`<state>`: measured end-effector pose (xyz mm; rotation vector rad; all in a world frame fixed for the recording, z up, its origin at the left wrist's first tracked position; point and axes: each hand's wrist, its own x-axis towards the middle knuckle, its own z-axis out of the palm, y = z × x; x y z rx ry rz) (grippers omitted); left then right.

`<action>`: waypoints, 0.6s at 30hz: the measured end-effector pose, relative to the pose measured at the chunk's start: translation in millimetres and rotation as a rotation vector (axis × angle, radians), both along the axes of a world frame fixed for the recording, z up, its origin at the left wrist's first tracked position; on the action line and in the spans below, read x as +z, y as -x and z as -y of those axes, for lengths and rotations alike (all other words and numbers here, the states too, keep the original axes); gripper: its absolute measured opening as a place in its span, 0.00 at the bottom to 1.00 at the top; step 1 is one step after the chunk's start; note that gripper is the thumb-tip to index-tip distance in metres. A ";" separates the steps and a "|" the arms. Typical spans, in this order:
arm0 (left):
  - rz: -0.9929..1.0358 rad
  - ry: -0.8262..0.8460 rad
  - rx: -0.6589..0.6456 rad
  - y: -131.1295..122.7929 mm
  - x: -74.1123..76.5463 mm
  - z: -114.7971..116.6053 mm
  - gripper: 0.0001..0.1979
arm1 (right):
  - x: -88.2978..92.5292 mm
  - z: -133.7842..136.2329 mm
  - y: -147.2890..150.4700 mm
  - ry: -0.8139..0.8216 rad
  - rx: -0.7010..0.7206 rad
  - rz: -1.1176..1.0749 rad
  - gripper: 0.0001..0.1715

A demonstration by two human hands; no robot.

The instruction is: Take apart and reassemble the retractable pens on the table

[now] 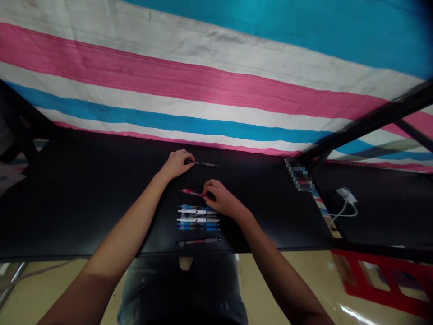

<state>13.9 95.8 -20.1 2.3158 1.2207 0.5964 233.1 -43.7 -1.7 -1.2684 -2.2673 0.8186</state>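
My left hand is closed at the left end of a dark grey pen, which lies sideways toward the back of the black table. Nearer to me, my right hand pinches the right end of a red pen; its tip points left. Just below that hand is a row of several blue and white pens, lying side by side, some with shiny clear material at their left ends. Closest to the front edge lies a black pen with a reddish middle.
The black table runs across in front of me. Behind it hangs a striped cloth. A blurred-out object lies at the right by a black metal frame. Further right are a white cable and a red plastic stool.
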 end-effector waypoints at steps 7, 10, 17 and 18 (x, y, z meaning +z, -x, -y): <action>0.168 -0.026 0.006 3.1 3.0 0.7 0.10 | 4.3 -29.9 1.0 0.069 -0.006 -0.091 0.01; 0.190 -0.041 0.007 3.2 2.5 0.1 0.10 | 7.0 -28.9 -0.3 0.035 0.038 -0.026 0.10; 0.242 -0.087 0.036 -1.4 8.4 2.6 0.09 | 5.9 -15.4 -7.9 0.016 -0.056 0.027 0.03; 0.262 -0.104 0.030 -2.5 11.3 4.5 0.10 | 5.9 -17.9 -8.2 0.044 -0.087 0.001 0.03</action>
